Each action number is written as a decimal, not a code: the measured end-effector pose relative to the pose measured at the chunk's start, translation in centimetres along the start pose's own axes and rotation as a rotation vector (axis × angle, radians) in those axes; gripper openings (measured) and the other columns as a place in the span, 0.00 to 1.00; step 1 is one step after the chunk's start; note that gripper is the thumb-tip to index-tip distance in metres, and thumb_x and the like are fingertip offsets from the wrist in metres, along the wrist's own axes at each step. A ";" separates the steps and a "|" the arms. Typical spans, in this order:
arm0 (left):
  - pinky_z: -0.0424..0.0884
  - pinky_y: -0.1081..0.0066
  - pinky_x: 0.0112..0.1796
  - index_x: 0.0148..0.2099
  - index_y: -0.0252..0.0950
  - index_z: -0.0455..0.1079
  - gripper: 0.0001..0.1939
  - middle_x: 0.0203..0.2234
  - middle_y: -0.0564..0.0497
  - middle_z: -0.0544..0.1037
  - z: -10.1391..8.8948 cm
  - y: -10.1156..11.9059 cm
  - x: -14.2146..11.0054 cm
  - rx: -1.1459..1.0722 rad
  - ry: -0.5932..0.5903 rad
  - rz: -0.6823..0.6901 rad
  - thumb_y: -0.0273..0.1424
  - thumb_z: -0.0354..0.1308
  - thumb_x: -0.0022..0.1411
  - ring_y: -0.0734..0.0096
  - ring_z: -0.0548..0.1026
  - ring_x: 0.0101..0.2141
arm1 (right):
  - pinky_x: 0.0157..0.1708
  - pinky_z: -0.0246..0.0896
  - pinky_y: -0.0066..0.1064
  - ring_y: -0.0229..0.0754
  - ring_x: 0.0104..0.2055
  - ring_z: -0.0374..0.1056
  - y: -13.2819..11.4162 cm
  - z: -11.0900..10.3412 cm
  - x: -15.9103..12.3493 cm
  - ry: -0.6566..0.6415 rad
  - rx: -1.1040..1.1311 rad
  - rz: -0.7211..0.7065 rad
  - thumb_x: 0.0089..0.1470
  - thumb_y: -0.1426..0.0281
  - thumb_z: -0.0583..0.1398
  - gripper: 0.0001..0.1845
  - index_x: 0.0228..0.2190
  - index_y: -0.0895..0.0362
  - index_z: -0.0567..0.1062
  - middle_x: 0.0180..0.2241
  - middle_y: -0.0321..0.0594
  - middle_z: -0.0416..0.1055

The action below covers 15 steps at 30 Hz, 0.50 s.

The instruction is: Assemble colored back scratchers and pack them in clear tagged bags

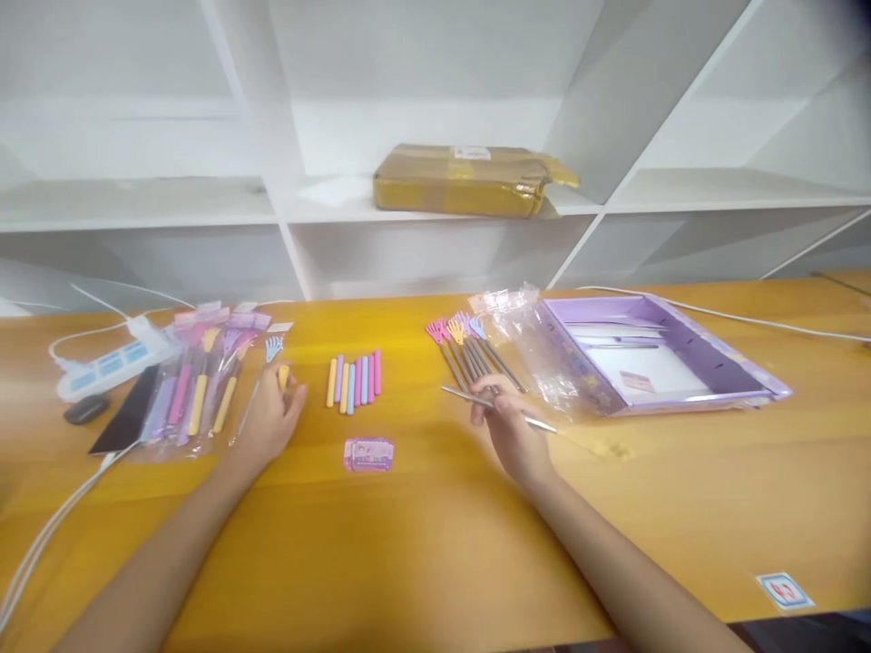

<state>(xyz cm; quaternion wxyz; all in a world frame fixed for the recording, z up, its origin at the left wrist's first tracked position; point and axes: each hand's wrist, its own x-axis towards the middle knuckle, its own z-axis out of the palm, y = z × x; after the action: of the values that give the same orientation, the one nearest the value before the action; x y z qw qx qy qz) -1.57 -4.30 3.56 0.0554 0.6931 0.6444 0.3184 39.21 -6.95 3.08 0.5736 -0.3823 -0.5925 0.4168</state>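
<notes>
Grips metal rod with curled fingers of right hand, slanting its long axis crosswise, aiming yellow claw right and slightly nearward; pinches yellow handle in left hand.

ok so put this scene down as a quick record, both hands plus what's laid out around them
left hand: holds a yellow piece, mostly hidden
right hand: holds a metal rod; its yellow end is blurred
between hands: short coloured sticks side by side, purple cards nearer the person
beyond right hand: claw-headed rods in a bunch
far left: bagged claw-headed sticks, white power strip
far right: open purple box
shelf: taped parcel
</notes>
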 end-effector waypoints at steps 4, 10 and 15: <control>0.76 0.48 0.55 0.72 0.33 0.50 0.35 0.57 0.36 0.64 2.1 0.2 -0.7 -0.092 0.015 -0.019 0.35 0.57 0.68 0.58 0.75 0.45 | 0.34 0.66 0.37 0.42 0.31 0.67 1.1 -0.3 1.4 0.221 0.073 0.090 0.63 0.47 0.63 0.23 0.30 0.54 0.76 0.32 0.40 0.72; 0.60 0.36 0.69 0.71 0.37 0.59 0.34 0.66 0.35 0.56 2.7 -0.5 -1.5 0.028 -0.086 0.136 0.34 0.59 0.66 0.39 0.60 0.70 | 0.28 0.58 0.31 0.37 0.25 0.58 1.7 -1.6 2.6 0.332 -0.140 0.049 0.64 0.47 0.64 0.28 0.26 0.51 0.59 0.23 0.30 0.61; 0.61 0.44 0.70 0.70 0.38 0.60 0.28 0.66 0.38 0.63 2.2 0.2 -1.6 -0.057 -0.221 0.247 0.30 0.54 0.70 0.49 0.64 0.69 | 0.28 0.58 0.31 0.39 0.27 0.59 2.8 -2.9 3.2 0.338 -0.322 0.030 0.61 0.51 0.65 0.20 0.35 0.52 0.68 0.27 0.30 0.64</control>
<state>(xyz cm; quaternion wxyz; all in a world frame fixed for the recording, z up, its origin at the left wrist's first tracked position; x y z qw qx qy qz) -0.17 -5.08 1.30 0.1058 0.7960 0.5349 0.2627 41.84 -2.81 1.56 0.5900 -0.5419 -0.5413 0.2553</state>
